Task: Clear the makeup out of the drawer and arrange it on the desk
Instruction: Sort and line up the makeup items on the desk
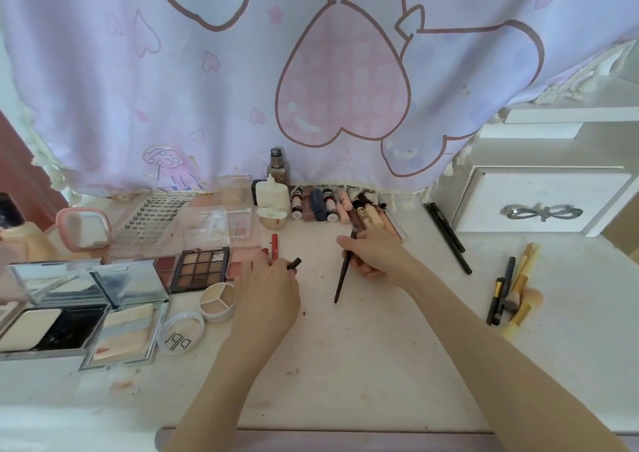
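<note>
Both hands hold slim dark pencils over the crowded tabletop (345, 365), partway through sorting the makeup.

The left hand (266, 296) curls its grip round a short dark pencil (295, 263), just right of the eyeshadow palette (200, 270) and red lipstick (274, 244); the right hand (377, 256) pinches a long thin brown pencil (343, 268), its lower tip near the surface. The drawer itself is out of view. As I judge it, these smooth round sticks would roll if laid down carelessly, and the right grip sits just below the row of glossy tubes (340, 207), so a forward nudge could scatter them. Left of the left grip lie hinged mirrored compacts (86, 306) and a round three-part cream pot (218, 301); a brushing wrist could smear the open creams. Black liners (447, 232) and yellow-handled brushes (515, 296) lie well right of the right grip.
</note>
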Demonstrator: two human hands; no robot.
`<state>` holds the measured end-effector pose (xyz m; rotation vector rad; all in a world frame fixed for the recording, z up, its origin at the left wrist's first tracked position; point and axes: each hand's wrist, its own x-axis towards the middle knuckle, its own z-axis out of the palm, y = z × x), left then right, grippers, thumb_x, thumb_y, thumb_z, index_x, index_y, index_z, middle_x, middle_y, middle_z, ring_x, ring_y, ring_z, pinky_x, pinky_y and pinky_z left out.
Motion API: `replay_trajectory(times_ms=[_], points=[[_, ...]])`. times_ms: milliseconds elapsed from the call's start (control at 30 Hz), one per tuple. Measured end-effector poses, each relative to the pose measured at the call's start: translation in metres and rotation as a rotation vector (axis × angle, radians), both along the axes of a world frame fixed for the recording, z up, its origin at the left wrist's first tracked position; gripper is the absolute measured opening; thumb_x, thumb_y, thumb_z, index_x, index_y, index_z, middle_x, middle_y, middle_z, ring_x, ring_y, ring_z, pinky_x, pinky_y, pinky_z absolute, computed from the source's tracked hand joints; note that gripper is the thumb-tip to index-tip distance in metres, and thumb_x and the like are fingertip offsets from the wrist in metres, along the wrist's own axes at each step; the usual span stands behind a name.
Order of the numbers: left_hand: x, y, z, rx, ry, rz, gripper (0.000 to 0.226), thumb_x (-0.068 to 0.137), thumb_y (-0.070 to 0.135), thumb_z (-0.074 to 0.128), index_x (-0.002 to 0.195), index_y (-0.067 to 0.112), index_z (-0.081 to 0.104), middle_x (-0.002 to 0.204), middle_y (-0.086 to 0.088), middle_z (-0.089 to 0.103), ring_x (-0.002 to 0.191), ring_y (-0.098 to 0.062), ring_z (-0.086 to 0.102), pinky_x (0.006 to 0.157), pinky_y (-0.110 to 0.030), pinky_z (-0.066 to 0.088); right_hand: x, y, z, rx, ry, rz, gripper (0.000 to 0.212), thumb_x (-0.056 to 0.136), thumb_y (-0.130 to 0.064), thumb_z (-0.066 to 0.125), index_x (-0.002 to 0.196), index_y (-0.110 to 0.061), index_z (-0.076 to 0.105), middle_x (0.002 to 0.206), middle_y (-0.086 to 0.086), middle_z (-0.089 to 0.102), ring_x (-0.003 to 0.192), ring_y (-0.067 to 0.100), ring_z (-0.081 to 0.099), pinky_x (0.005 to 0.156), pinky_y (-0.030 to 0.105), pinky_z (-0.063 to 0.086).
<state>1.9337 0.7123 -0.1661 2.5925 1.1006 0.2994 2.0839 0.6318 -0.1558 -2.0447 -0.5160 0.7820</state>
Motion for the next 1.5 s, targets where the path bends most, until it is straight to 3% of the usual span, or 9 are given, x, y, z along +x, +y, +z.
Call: replay_trajectory(times_ms=[200,367,533,667,800,900,1100,1400,1500], points=[[0.033,0.014,0.000,0.101,0.073,0.003,0.030,0.095,0.027,0.037,0.114,0.017,0.058,0.114,-0.004,0.058,0.113,-0.026,0.043,0.092,-0.036,0.029,-0.004,0.027,0.005,-0.137,-0.200,0.132,0.031,0.088,-0.032,0.060,0.066,-0.015,0.048,0.055,0.002,0.053,0.043,0.012,0.046,0.040,0.019,0.036],[0.033,0.024,-0.003,0.144,0.016,0.034,0.037,0.097,0.035,0.038,0.123,0.016,0.054,0.123,-0.007,0.054,0.121,-0.029,0.038,0.095,-0.039,0.029,-0.001,0.024,0.008,0.038,-0.086,0.088,0.028,0.095,-0.030,0.050,0.112,-0.009,0.056,0.071,0.002,0.064,0.052,0.011,0.058,0.046,0.018,0.043],[0.033,0.011,-0.014,0.160,-0.287,-0.113,0.024,0.090,0.015,0.053,0.108,0.004,0.064,0.101,-0.016,0.060,0.095,-0.035,0.048,0.080,-0.043,0.039,0.022,-0.021,0.008,0.086,-0.309,-0.064,0.021,0.094,-0.022,0.049,0.085,-0.009,0.064,0.074,0.004,0.068,0.059,0.012,0.060,0.057,0.021,0.049],[0.047,-0.023,-0.022,0.195,-0.319,-0.319,0.023,0.087,0.011,0.057,0.108,0.004,0.065,0.101,-0.011,0.061,0.098,-0.032,0.054,0.080,-0.041,0.045,0.050,-0.062,0.004,-0.076,-0.594,-0.197,0.017,0.093,-0.020,0.051,0.093,-0.011,0.066,0.090,0.003,0.068,0.085,0.019,0.060,0.073,0.025,0.042],[0.058,-0.047,-0.027,0.129,-0.212,-0.470,0.038,0.096,0.024,0.033,0.121,0.007,0.055,0.124,-0.010,0.053,0.124,-0.030,0.043,0.097,-0.039,0.038,0.066,-0.088,-0.002,-0.284,-0.653,-0.248,0.018,0.092,-0.021,0.053,0.102,-0.008,0.061,0.100,0.008,0.063,0.086,0.023,0.054,0.071,0.029,0.041],[0.064,-0.053,-0.036,0.097,0.006,-0.506,0.058,0.094,0.038,0.004,0.145,0.016,0.024,0.154,-0.004,0.017,0.144,-0.021,0.009,0.116,-0.033,0.005,0.071,-0.094,-0.009,-0.389,-0.675,-0.247,0.018,0.091,-0.022,0.053,0.101,-0.007,0.055,0.103,0.011,0.060,0.085,0.025,0.051,0.068,0.030,0.039],[0.064,-0.051,-0.042,0.147,0.057,-0.498,0.092,0.066,0.043,-0.024,0.149,0.020,0.007,0.158,-0.001,0.001,0.145,-0.020,-0.003,0.108,-0.028,-0.014,0.068,-0.087,-0.012,-0.494,-0.688,-0.268,0.023,0.094,-0.016,0.046,0.109,0.001,0.051,0.112,0.015,0.055,0.102,0.034,0.055,0.069,0.031,0.036],[0.062,-0.053,-0.042,0.139,0.106,-0.523,0.089,0.067,0.049,-0.024,0.148,0.021,-0.004,0.157,0.000,-0.009,0.144,-0.017,-0.012,0.111,-0.031,-0.014,0.055,-0.104,0.006,-0.188,-0.546,-0.400,0.027,0.088,-0.017,0.051,0.079,0.007,0.058,0.078,0.027,0.058,0.068,0.024,0.046,0.058,0.028,0.034],[0.062,-0.053,-0.041,0.126,0.133,-0.508,0.067,0.088,0.048,-0.011,0.148,0.021,-0.005,0.157,0.000,-0.011,0.143,-0.017,-0.014,0.114,-0.032,-0.012,0.039,-0.121,0.013,-0.059,-0.456,-0.405,0.017,0.088,-0.021,0.054,0.079,-0.008,0.061,0.075,0.010,0.063,0.069,0.019,0.052,0.058,0.026,0.038]])
